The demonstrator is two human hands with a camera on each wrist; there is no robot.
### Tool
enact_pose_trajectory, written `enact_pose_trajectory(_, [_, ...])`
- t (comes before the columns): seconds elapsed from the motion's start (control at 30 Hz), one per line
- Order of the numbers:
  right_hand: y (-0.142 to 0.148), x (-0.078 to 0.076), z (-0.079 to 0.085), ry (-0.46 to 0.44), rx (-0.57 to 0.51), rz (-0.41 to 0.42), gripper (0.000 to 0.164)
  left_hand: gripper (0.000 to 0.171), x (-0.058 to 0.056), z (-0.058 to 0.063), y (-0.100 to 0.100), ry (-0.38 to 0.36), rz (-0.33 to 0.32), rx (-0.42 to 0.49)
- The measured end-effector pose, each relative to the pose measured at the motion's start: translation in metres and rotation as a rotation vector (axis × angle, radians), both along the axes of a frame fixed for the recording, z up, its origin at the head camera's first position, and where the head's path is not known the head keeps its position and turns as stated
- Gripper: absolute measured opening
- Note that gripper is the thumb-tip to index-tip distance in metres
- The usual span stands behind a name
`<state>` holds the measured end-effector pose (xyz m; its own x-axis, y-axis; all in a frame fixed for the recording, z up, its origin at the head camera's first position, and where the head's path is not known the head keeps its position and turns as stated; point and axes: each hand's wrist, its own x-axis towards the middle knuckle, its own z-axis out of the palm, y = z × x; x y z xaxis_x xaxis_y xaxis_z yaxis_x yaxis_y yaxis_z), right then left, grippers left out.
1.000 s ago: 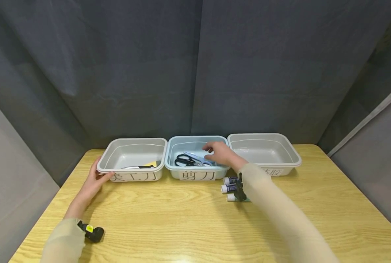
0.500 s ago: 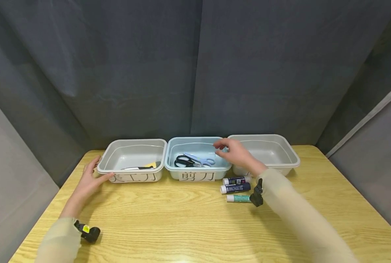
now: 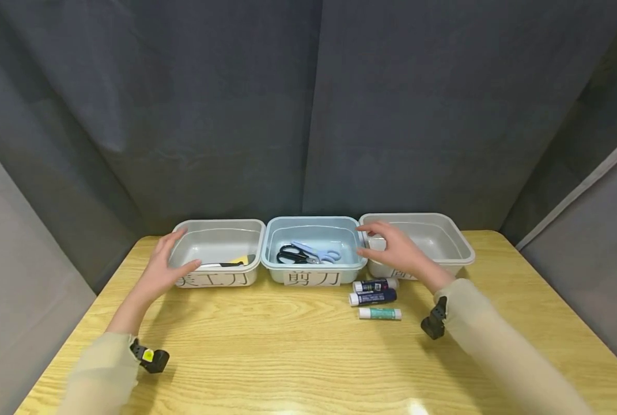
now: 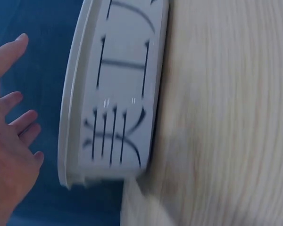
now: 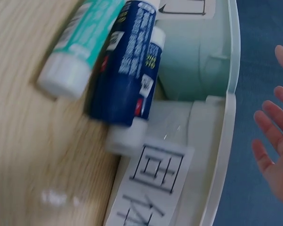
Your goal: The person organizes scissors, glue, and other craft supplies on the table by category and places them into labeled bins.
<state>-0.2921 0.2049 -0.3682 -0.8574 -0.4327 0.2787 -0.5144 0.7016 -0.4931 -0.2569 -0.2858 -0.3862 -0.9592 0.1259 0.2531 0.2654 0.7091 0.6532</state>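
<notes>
My left hand (image 3: 162, 270) hovers over the left end of a grey bin (image 3: 220, 223), fingers spread and holding nothing. A utility knife (image 3: 230, 264) with a black handle and something yellow (image 3: 247, 259) lie in that bin. Above the near left part of the right grey bin (image 3: 466, 253) is my right hand (image 3: 398, 251), with thumb and fingers apart around nothing. Between these bins stands a light blue bin (image 3: 352, 266), holding black scissors (image 3: 290, 255) and blue scissors (image 3: 315, 252). Two dark blue glue sticks (image 3: 373, 297) and a green one (image 3: 381, 313) lie in front.
Paper labels with Chinese characters are stuck on the bin fronts, such as the middle label (image 3: 312, 278). A wooden table (image 3: 267, 346) carries everything, and a dark grey curtain (image 3: 225, 115) hangs right behind the bins.
My right hand has moved right, from over the blue bin to the right grey bin. My left hand has come off the left bin's rim and shifted right over it.
</notes>
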Motion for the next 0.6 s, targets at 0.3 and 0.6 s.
enact_pose_trajectory(0.3, [0.026,0.010,-0.003,-0.011,0.021,-0.048,0.072,0.074,0.000,0.009,0.042,0.064,-0.116,-0.060])
enact_pose_trajectory(0.6, [0.058,0.016,-0.009,-0.048,-0.052,-0.094,0.085,0.069,-0.004,0.004,0.084,0.125,-0.223,-0.079])
